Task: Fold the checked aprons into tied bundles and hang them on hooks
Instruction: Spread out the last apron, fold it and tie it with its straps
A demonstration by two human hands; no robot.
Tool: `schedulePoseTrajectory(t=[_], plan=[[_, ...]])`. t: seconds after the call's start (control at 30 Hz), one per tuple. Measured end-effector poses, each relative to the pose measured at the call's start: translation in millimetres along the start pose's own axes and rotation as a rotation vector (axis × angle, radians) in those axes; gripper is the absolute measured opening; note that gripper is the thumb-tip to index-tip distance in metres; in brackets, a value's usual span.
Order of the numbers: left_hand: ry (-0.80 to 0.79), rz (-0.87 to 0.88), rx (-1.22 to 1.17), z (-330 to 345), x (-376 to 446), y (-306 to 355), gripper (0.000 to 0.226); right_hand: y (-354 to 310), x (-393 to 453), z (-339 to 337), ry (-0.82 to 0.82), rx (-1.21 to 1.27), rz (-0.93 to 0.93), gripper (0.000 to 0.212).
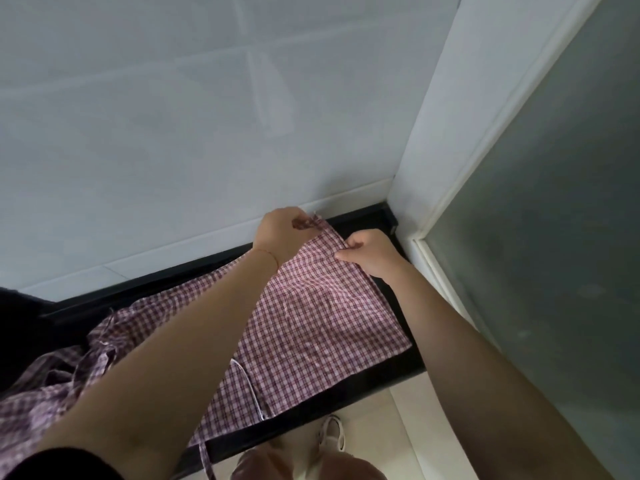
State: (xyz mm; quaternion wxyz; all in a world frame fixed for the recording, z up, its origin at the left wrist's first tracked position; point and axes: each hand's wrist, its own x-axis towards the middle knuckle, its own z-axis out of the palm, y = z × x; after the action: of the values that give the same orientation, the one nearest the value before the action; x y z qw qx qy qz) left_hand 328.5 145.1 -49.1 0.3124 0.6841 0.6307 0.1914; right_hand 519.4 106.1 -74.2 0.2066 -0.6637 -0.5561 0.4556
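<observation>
black counter (374, 382) | tiled wall (173, 116) | frosted glass door (554, 202) | shoe (331, 433)

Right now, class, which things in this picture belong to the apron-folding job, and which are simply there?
Part of the job:
- checked apron spread on the black counter
- left hand, grip closed on the apron's far edge
- right hand, pinching the same edge
- crumpled checked cloth at the left

Just there:
- tiled wall
- frosted glass door
- shoe on the floor
</observation>
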Motion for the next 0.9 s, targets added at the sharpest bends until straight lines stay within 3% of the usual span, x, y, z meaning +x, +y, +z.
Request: schedulePoseTrajectory(t=[0.23,0.37,0.47,0.67,0.9], plan=[[-0.024,0.056,0.024,-23,-27,13,0.029,-48,-30,-1,0.165,0.115,-0.148,0.02],[-0.079,0.123,0.1,-49,-38,34,0.029,-85,-45,-7,0.132,0.078,-0.234,0.009],[-0.107,0.177,0.184,-70,-47,50,0.031,-108,-60,-13,0.163,0.023,-0.281,0.017],[0.097,0.178,0.003,-95,-62,55,0.015,-128,-75,-20,0.212,-0.082,-0.319,0.018],[0.043,0.202,0.049,-96,-72,49,0.012,-139,-82,-12,0.207,-0.151,-0.372,0.01]])
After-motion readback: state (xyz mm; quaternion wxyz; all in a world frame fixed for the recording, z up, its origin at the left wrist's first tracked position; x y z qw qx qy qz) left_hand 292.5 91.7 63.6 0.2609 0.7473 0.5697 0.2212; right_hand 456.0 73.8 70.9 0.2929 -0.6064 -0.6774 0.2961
